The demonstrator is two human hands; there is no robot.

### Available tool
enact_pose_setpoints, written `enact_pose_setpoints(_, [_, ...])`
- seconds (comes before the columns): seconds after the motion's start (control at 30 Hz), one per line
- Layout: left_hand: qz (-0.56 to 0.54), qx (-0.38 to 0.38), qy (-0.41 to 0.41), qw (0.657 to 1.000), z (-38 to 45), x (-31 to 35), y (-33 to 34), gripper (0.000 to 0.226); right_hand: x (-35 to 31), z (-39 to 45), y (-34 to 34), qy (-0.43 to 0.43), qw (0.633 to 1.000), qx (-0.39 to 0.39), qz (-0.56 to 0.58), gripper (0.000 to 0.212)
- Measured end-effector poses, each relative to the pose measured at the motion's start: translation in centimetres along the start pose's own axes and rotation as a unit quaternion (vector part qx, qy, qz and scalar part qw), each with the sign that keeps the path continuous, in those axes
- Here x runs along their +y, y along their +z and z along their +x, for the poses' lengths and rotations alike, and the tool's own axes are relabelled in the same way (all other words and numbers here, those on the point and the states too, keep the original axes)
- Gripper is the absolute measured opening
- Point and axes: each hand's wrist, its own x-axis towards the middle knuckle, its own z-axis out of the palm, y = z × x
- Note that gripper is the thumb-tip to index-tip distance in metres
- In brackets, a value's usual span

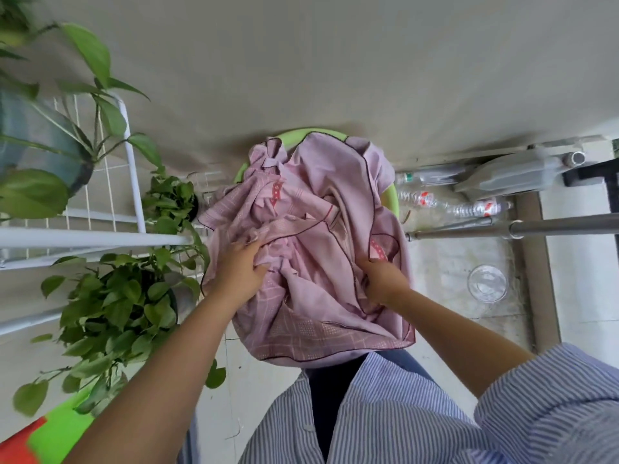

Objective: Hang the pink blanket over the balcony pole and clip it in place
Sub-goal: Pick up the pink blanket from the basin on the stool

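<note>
The pink blanket (315, 236) lies bunched in a light green basin (390, 199) on the floor in front of me, spilling over its near rim. My left hand (239, 269) grips a fold on the blanket's left side. My right hand (382, 279) is closed on a fold on the right, by a dark-piped edge. A metal pole (536, 227) runs in horizontally from the right, ending close to the basin. No clips are in view.
A white wire rack (134, 182) with leafy potted plants (124, 306) stands at the left. Empty plastic bottles (452, 204) and a grey jug (512, 172) lie by the wall at the right. A clear bowl (487, 283) sits on the floor.
</note>
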Motion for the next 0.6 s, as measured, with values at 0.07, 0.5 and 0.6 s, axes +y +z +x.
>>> enact_pose_setpoints(0.07, [-0.008,0.049,0.027,0.998,-0.6,0.8,0.9,0.046,-1.0,-0.2,0.1,-0.013,0.998,0.038,-0.052,0.033])
enact_pose_setpoints(0.5, [0.019,0.370,0.308,0.876,-6.7,9.6,-4.5,0.022,-5.8,-9.2,-7.7,-0.127,0.893,0.429,0.042,0.028])
enact_pose_setpoints(0.6, [0.017,0.458,0.395,0.796,-8.3,12.6,-9.6,0.017,-8.0,-12.3,-12.7,-0.129,0.826,0.547,0.039,0.024])
